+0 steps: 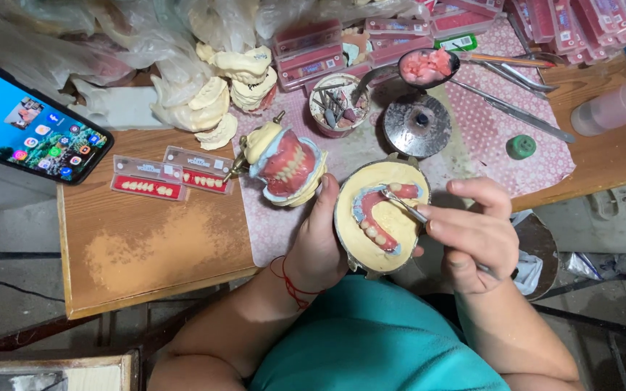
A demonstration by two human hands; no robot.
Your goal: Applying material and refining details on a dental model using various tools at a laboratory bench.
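Denture cast (382, 217), pale yellow with pink wax and a row of teeth, sits over the table's near edge between my hands. Far left, a lit phone (27, 123); next, two trays of spare teeth (172, 176); then an articulator with a second denture (284, 163). My left hand (320, 242) cups the cast from its left, fingers wrapped round it. My right hand (472, 232) pinches a thin metal tool (407, 208), tip on the wax.

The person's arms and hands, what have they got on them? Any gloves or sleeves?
No gloves: both the left hand and the right hand are bare, and so are the forearms, with no sleeves showing. A thin red string bracelet is tied round the left wrist. No rings or watch can be seen.
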